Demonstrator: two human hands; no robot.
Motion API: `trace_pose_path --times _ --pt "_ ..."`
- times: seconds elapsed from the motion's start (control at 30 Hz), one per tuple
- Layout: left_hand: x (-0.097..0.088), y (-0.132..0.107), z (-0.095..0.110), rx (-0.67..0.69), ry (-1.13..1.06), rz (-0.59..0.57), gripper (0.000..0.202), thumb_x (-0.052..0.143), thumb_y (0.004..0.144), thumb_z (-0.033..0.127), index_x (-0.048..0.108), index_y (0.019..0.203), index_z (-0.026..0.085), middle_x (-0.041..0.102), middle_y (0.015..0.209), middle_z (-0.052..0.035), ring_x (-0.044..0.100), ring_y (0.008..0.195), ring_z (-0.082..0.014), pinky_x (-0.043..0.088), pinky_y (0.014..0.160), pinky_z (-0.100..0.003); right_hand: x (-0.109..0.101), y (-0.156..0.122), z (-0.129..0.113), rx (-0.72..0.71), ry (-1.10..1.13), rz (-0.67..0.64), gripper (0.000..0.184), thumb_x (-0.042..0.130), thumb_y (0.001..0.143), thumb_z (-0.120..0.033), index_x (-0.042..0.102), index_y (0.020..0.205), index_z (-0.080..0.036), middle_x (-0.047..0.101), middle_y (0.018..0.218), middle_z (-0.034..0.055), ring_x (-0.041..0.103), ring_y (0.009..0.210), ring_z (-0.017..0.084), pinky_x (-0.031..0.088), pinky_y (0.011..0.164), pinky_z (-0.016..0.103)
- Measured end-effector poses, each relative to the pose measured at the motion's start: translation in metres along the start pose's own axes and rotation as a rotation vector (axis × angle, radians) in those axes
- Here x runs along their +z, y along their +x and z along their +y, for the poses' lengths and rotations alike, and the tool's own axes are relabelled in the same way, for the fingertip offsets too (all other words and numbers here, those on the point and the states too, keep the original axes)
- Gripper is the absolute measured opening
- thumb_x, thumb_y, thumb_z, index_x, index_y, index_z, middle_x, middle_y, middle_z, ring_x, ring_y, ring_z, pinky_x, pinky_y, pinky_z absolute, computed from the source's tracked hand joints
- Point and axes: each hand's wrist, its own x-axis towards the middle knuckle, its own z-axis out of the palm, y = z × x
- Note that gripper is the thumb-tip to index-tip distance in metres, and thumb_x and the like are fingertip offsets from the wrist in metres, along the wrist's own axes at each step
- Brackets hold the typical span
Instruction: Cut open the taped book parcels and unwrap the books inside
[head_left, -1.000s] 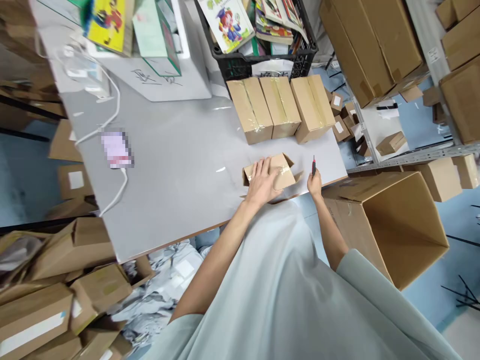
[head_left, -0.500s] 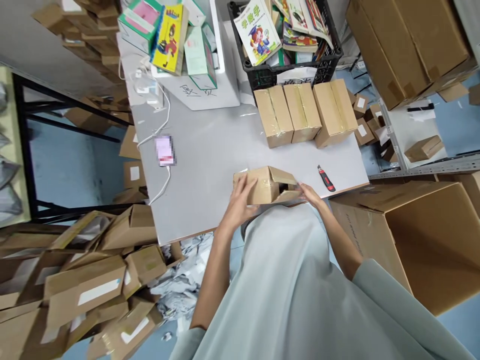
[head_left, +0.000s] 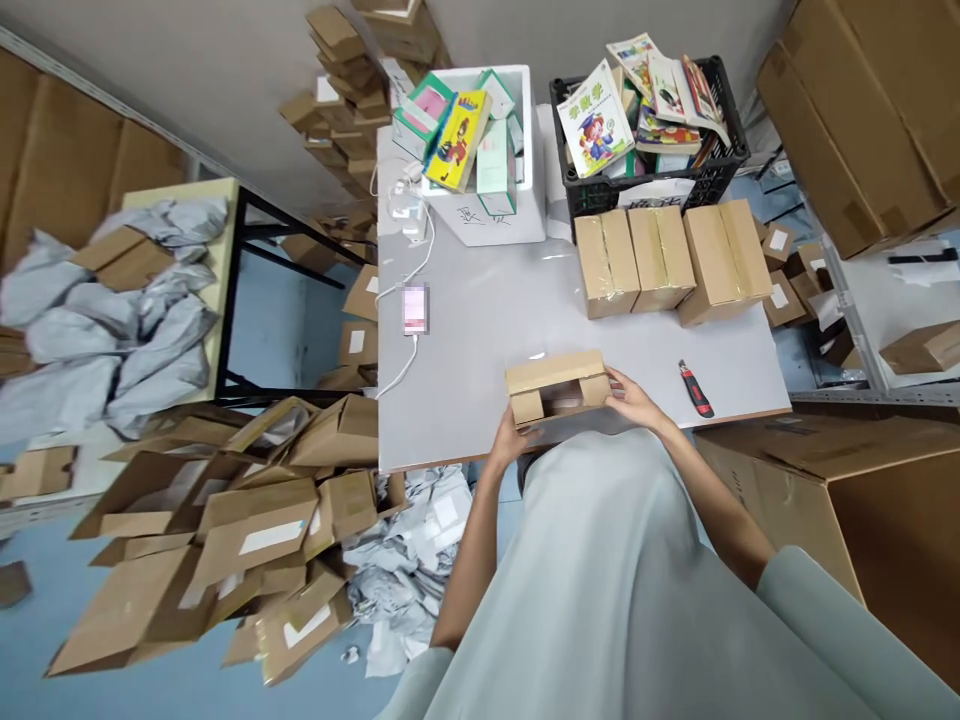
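Between my two hands is a small brown cardboard box (head_left: pixel 555 371), its open side and flaps turned toward me at the front edge of the table. My left hand (head_left: pixel 511 440) grips its lower left corner. At its right end, my right hand (head_left: pixel 631 402) has its fingers against the side and flap. Through the opening the contents are too dark to make out. A red and black utility knife (head_left: pixel 697 389) lies on the table to the right of my right hand. Beyond the box stand three taped cartons (head_left: pixel 661 260) in a row.
A white foam box (head_left: pixel 501 230) of packages and a black crate (head_left: pixel 645 193) of books stand along the back of the table (head_left: pixel 465 390). A phone (head_left: pixel 415 310) with a cable lies at left. Opened cartons (head_left: pixel 255 530) pile up on the floor; a large carton (head_left: pixel 780 500) stands at right.
The cardboard box has been turned so its opening faces me. My left hand has shifted to its lower left corner. The whole view has swung left.
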Motion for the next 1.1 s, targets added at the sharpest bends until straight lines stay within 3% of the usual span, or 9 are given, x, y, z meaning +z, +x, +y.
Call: trace_pose_path --times 0.1,0.23,0.33,0.43,0.57,0.73,0.83,0.97,1.1 --pt "0.011 -0.007 0.005 -0.007 -0.159 -0.057 0.120 0.099 0.067 0.052 0.041 0.167 0.024 0.055 0.168 -0.0185 0.060 0.150 -0.0354 0.052 0.124 -0.047 -0.011 -0.004 0.003 0.021 -0.082 0.037 0.096 0.075 0.080 -0.024 0.045 0.172 -0.020 0.059 0.166 0.0193 0.071 0.133 0.031 0.063 0.109 0.047" --pt "0.008 -0.018 0.010 -0.063 -0.239 0.084 0.094 0.072 0.094 0.073 0.042 0.170 0.027 0.042 0.179 -0.0167 0.045 0.164 -0.0374 0.051 0.126 -0.050 -0.020 0.001 -0.001 0.065 -0.305 0.126 0.110 0.079 0.080 -0.023 0.032 0.179 -0.024 0.055 0.167 0.0208 0.078 0.106 0.024 0.063 0.104 0.045" --pt "0.003 -0.019 0.013 -0.105 -0.286 0.110 0.084 0.077 0.093 0.062 0.051 0.164 0.027 0.051 0.173 -0.0171 0.048 0.161 -0.0397 0.052 0.125 -0.054 -0.025 0.014 -0.018 0.015 -0.466 0.087 0.114 0.081 0.081 -0.022 0.026 0.181 -0.028 0.042 0.176 0.0203 0.079 0.097 0.020 0.060 0.108 0.044" --pt "0.003 -0.019 0.015 -0.084 -0.218 0.104 0.098 0.095 0.075 0.044 0.052 0.161 0.025 0.055 0.170 -0.0172 0.050 0.160 -0.0401 0.048 0.129 -0.052 -0.028 0.028 -0.040 -0.011 -0.619 0.018 0.111 0.082 0.083 -0.018 0.029 0.180 -0.029 0.032 0.183 0.0200 0.077 0.118 0.026 0.055 0.116 0.044" --pt "0.004 -0.027 0.017 0.021 -0.231 0.096 0.076 0.088 0.080 0.057 0.063 0.143 0.023 0.061 0.164 -0.0171 0.054 0.157 -0.0365 0.049 0.128 -0.049 -0.028 0.041 -0.060 -0.052 -0.848 -0.078 0.096 0.080 0.087 -0.013 0.043 0.174 -0.024 0.042 0.179 0.0182 0.063 0.148 0.035 0.048 0.123 0.044" --pt "0.003 -0.034 0.010 -0.004 -0.252 0.161 0.046 0.070 0.093 0.067 0.065 0.094 0.021 0.055 0.169 -0.0191 0.056 0.155 -0.0380 0.049 0.126 -0.051 -0.033 0.045 -0.064 -0.131 -0.885 -0.092 0.055 0.061 0.108 -0.029 0.059 0.162 -0.019 0.063 0.163 0.0161 0.066 0.144 0.031 0.049 0.120 0.039" --pt "0.003 -0.032 0.001 0.007 -0.126 0.179 0.039 0.080 0.083 0.043 0.066 0.112 0.023 0.058 0.164 -0.0180 0.057 0.155 -0.0368 0.053 0.122 -0.050 -0.033 0.053 -0.065 -0.049 -0.804 0.031 0.054 0.046 0.117 -0.044 0.057 0.162 -0.017 0.078 0.142 0.0156 0.073 0.134 0.031 0.052 0.112 0.038" --pt "0.010 -0.029 -0.013 0.012 0.014 0.145 0.086 0.074 0.079 0.023 0.046 0.160 0.026 0.057 0.164 -0.0167 0.054 0.157 -0.0331 0.057 0.117 -0.047 -0.017 0.074 -0.063 0.164 -0.789 0.213 0.054 0.049 0.115 -0.043 0.055 0.161 -0.016 0.083 0.128 0.0143 0.075 0.126 0.031 0.054 0.103 0.037" --pt "0.025 -0.023 -0.020 0.086 0.185 0.170 0.100 0.069 0.083 0.022 0.028 0.174 0.024 0.049 0.170 -0.0192 0.045 0.163 -0.0360 0.042 0.132 -0.055 0.000 0.089 -0.059 0.227 -0.795 0.255 0.042 0.045 0.115 -0.035 0.069 0.145 -0.019 0.081 0.130 0.0158 0.076 0.124 0.030 0.055 0.099 0.036"
